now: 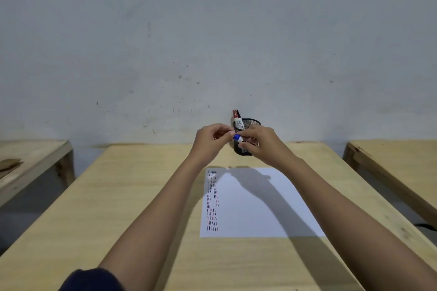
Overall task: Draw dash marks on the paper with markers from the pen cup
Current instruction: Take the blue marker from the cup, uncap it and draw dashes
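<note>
Blue-capped marker [237, 137] lies crosswise between our hands, left hand [211, 140] pinching its cap, right hand [261, 146] gripping its barrel above the paper [255, 205].

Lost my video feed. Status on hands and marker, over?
Both hands raised over the table, left hand and right hand on the blue-capped marker. Paper clear, dashes down its left edge. Pen cup behind, nothing blocking.
</note>
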The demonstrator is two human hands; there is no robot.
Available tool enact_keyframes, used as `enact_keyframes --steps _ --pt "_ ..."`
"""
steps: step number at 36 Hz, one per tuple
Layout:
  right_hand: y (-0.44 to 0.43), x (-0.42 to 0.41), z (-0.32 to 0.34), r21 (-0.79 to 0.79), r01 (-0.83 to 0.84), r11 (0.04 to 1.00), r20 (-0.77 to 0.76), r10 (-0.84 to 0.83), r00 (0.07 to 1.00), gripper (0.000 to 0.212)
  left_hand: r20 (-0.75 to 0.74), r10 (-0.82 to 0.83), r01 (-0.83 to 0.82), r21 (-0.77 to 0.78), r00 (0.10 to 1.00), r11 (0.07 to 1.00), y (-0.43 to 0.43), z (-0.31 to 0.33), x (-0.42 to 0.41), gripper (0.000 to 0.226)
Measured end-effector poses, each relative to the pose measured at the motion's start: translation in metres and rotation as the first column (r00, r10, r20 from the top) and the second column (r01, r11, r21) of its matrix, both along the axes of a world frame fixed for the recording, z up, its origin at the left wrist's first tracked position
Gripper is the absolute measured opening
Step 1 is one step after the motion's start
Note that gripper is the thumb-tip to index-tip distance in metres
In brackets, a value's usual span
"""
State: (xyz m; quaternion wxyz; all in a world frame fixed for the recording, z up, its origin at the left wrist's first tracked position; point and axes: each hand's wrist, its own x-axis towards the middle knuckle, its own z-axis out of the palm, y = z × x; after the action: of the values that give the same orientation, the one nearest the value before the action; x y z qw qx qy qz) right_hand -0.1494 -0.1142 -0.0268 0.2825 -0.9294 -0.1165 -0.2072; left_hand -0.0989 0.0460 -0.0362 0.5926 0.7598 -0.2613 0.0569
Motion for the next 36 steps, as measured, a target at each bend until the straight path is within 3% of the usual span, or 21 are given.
enact_keyframes --steps 8,13,15,18,21,23,30,36 --pt "-0.014 -0.014 -0.012 0.33 0.032 0.943 -0.079 -0.006 0.997 0.021 -0.124 0.013 -0.04 -0.215 0.992 0.976 0.02 -0.006 0.0 0.012" --pt "-0.018 -0.016 -0.023 0.607 0.044 0.794 -0.123 0.039 0.992 0.011 -0.229 0.003 -0.08 -0.326 0.973 0.942 0.03 -0.018 -0.001 0.012" --pt "-0.014 -0.018 -0.029 0.77 0.036 0.637 -0.114 0.081 0.99 0.008 -0.261 -0.025 -0.076 -0.367 0.965 0.927 0.03 -0.022 -0.004 0.008" --pt "-0.003 -0.018 -0.038 0.966 0.048 0.253 -0.084 0.137 0.987 0.008 -0.287 -0.065 -0.064 -0.418 0.956 0.906 0.027 -0.026 -0.008 0.006" --pt "0.012 -0.016 -0.044 0.991 0.072 -0.115 -0.052 0.164 0.985 0.009 -0.274 -0.084 -0.037 -0.411 0.958 0.911 0.023 -0.029 -0.012 0.008" --pt "0.021 -0.015 -0.046 0.972 0.077 -0.222 -0.034 0.192 0.981 0.01 -0.245 -0.087 -0.011 -0.372 0.966 0.928 0.019 -0.03 -0.014 0.015" --pt "0.036 -0.007 -0.046 0.966 0.104 -0.236 -0.058 0.191 0.98 0.019 -0.097 -0.037 0.023 -0.14 0.995 0.99 0.015 -0.031 -0.016 0.016" --pt "0.04 -0.002 -0.045 0.993 0.059 -0.098 -0.04 0.185 0.982 0.018 -0.06 0.028 -0.03 -0.03 0.998 0.999 0.02 -0.032 -0.011 0.015"
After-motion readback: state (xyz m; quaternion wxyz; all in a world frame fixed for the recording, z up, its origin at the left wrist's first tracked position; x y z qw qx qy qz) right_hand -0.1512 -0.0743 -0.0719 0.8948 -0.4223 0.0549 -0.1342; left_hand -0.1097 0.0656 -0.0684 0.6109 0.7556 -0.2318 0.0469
